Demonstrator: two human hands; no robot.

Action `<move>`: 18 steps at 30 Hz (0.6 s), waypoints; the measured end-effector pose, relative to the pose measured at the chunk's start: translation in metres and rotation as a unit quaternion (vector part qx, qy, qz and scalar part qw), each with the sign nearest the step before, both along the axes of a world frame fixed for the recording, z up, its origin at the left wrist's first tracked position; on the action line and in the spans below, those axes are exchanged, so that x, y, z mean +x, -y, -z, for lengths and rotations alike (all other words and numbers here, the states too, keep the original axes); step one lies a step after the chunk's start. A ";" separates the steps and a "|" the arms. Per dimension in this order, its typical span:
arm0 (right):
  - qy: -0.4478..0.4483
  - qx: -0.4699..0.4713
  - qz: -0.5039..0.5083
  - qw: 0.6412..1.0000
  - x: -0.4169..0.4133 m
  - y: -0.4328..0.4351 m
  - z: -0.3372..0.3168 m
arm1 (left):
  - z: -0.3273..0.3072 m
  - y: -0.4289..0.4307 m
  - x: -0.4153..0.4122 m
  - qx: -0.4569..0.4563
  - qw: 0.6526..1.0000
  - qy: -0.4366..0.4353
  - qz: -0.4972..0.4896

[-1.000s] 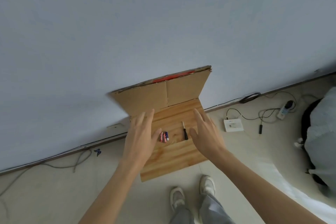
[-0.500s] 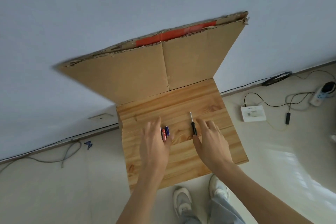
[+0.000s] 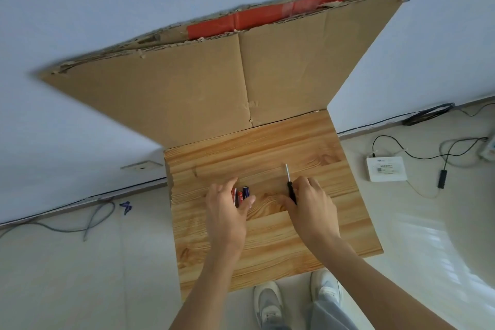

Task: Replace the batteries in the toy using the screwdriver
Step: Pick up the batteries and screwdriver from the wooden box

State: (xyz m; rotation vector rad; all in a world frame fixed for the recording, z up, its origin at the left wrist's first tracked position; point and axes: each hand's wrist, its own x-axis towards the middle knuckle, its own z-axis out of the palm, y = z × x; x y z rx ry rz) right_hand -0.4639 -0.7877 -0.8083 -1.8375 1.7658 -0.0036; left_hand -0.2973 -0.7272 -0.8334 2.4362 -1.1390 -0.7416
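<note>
Contact has now been made at both spots on the surface (image 3: 267,249): batteries (image 3: 242,195) at 9 o'clock are pinched by the left hand (image 3: 227,211), the screwdriver (image 3: 290,187) at 3 o'clock by the right hand (image 3: 312,203), toy unseen.

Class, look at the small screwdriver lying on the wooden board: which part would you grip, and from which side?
Probably the black handle of the screwdriver, pinched across its width from the right, where the right hand already rests. It lies flat, its thin shaft pointing away from the person.

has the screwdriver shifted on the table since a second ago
No. The screwdriver lies at the same spot on the wooden table, right of the batteries; only the camera came closer.
</note>
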 end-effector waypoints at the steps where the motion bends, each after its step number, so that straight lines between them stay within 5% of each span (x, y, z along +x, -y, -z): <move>1: 0.000 0.002 0.002 1.000 0.000 0.001 0.001 | 0.001 0.001 0.000 0.000 1.000 -0.002 -0.002; 18: 0.024 0.014 0.024 0.999 -0.005 -0.003 0.012 | 0.003 0.018 0.012 0.014 0.994 -0.104 -0.017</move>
